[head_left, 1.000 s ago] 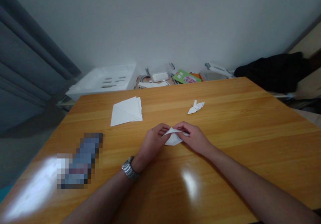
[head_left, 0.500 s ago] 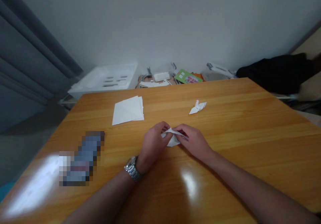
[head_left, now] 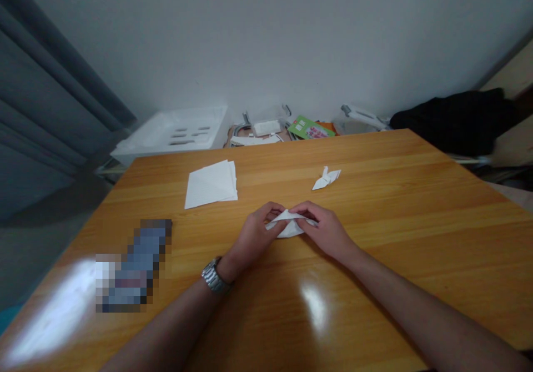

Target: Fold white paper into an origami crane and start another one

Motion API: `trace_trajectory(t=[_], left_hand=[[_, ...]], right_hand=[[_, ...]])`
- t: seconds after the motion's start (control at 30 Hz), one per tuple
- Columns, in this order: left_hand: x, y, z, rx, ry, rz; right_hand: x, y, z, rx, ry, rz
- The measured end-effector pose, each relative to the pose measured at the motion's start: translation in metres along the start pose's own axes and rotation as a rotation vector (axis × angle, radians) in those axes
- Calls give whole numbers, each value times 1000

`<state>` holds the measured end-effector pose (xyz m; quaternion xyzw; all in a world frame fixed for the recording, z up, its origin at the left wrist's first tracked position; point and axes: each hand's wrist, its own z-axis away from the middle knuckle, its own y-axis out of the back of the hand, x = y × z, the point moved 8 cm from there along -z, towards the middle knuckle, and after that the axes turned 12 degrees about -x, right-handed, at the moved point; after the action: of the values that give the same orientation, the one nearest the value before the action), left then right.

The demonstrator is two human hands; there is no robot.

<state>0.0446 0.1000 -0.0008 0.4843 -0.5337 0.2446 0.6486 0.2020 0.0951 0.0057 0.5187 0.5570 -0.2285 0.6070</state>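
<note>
A folded sheet of white paper (head_left: 290, 229) is between my two hands, low over the wooden table. My left hand (head_left: 257, 232), with a metal watch on its wrist, pinches the paper's left side, thumb in front. On the right side, my right hand (head_left: 327, 230) grips it with the thumb pressed at the fold and fingers behind. The fingertips are partly hidden by the paper. Beyond my right hand lies a folded white paper bird (head_left: 326, 179). A small stack of white paper sheets (head_left: 211, 184) rests farther back on the left.
A pixelated phone-like object (head_left: 139, 264) lies on the left of the wooden table (head_left: 395, 211). Behind the far edge are a white foam tray (head_left: 166, 130), a green booklet (head_left: 310, 127) and assorted items. Dark cloth (head_left: 453, 122) is heaped at the back right.
Both hands have moved slightly apart, and more of the paper shows between them, its flap spread wider. The view has shifted a little.
</note>
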Motion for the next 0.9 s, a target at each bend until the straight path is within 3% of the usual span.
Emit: trace_trajectory(t=[0.2, 0.53, 0.67, 0.9], left_hand=[[10, 2, 0, -2, -7, 24], [-9, -1, -3, -21, 13, 166], [-8, 1, -2, 25, 19, 214], [-5, 0, -1, 30, 34, 274]], right_hand=[[-2, 1, 1, -24, -7, 38], [3, -2, 1, -97, -14, -28], [6, 1, 0, -44, -47, -133], [12, 5, -2, -20, -111, -96]])
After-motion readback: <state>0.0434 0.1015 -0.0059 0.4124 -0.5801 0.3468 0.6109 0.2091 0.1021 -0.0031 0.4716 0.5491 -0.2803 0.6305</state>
